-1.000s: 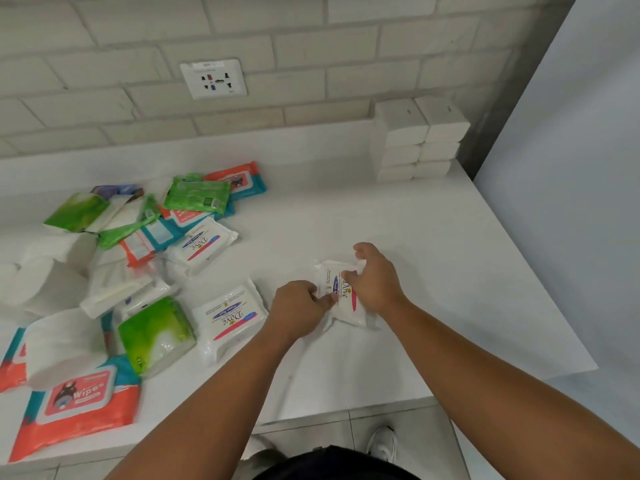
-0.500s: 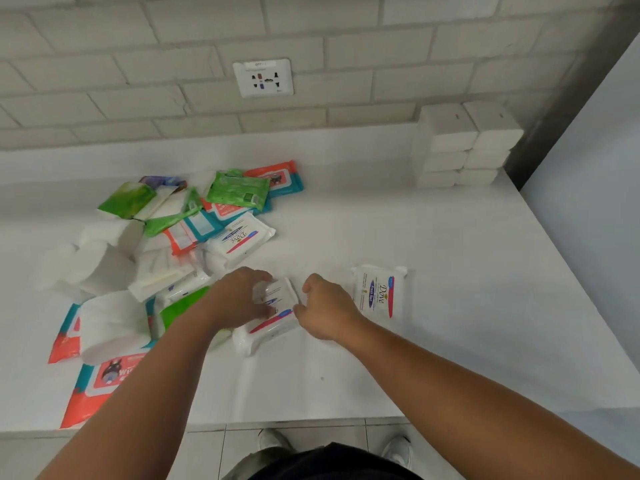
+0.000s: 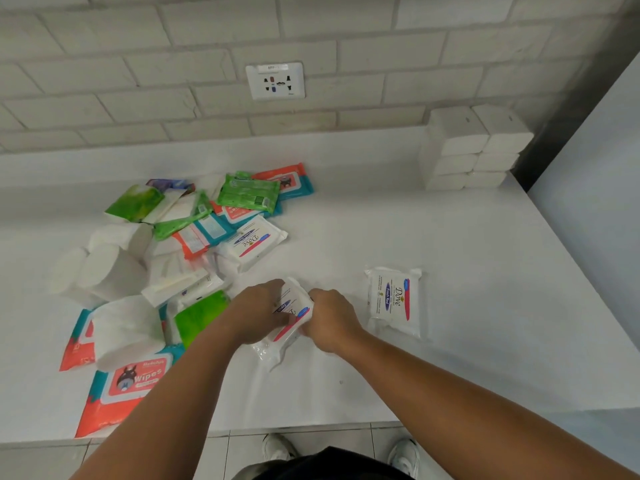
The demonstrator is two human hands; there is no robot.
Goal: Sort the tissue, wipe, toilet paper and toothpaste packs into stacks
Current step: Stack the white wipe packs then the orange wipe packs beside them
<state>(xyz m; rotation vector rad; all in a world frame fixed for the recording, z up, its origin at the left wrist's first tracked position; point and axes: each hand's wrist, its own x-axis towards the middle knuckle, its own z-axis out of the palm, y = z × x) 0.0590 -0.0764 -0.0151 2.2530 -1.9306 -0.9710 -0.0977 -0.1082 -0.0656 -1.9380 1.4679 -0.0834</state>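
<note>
Both hands share one grip on a white Dove pack (image 3: 290, 315) near the middle of the bench (image 3: 467, 237): left hand (image 3: 258, 311) and right hand (image 3: 329, 318) closed on its two ends. This looks like gathering the Dove packs; the next move likely calls for carrying it right onto the Dove pack marked "Fresh Red" (image 3: 394, 301), edges squared. A near-left pack reads "Wipes" (image 3: 133, 379)

On the desk (image 3: 450, 358), a jumbled heap of packs (image 3: 180, 258) lies at the left, a single wipe pack (image 3: 394, 301) sits right of centre, and stacked tissue packs (image 3: 471, 150) stand at the far right corner against the wall (image 3: 173, 81).
</note>
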